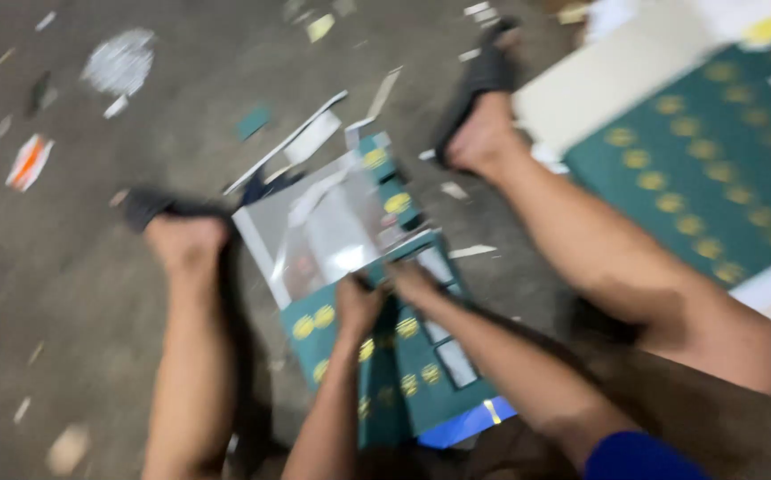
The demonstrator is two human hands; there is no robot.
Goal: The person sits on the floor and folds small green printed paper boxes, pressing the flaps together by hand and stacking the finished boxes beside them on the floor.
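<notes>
The picture is motion-blurred. I sit on a grey floor with both legs stretched out. Between them lies a stack of flat dark-green cardboard sheets with gold round marks and silver backs. My left hand and my right hand meet at the near edge of a shiny silver-backed sheet on top of the stack. Both hands are closed on that edge, fingers curled around it. The sheet is tilted up toward the far side.
My left foot and right foot wear black sandals. Paper scraps litter the grey floor. A large green sheet with gold marks lies at right on a white board.
</notes>
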